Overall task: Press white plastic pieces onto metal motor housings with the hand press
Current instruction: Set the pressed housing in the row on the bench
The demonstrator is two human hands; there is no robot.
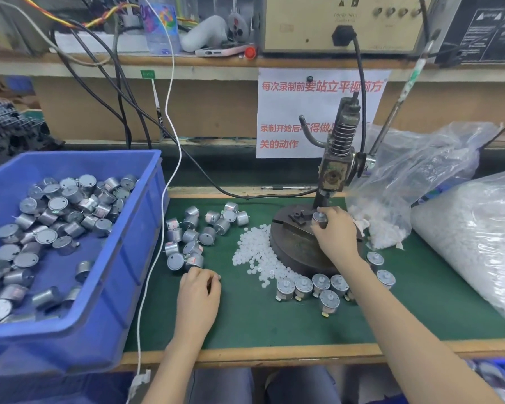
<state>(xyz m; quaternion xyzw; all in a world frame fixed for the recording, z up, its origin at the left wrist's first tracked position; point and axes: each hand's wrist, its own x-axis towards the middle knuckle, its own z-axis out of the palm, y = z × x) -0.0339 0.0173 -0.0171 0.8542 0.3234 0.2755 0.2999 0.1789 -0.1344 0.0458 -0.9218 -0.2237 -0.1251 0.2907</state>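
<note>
While the right hand (334, 231) wraps its grip round a motor (319, 219), fingers and thumb curled about the metal can, it holds that motor upright on the press (333, 170) base, right under the ram. The left hand (199, 290) rests on the green mat (260, 322) with its fingers curled under; a small pale speck shows at a fingertip, but whether this grip pinches anything cannot be told. Just beyond the left hand lies a loose cluster of motors (193, 237), some upright and some on their sides. Between them and the round base, a heap of white pieces (254, 258) spreads over the mat and touches the base's edge. In front of the base a small group of motors (321, 284) stands upright under the right forearm. A blue bin (146, 217) on the left holds many more motors. On the right of the counter (274, 355) sit two clear bags (478, 243) of white pieces.
</note>
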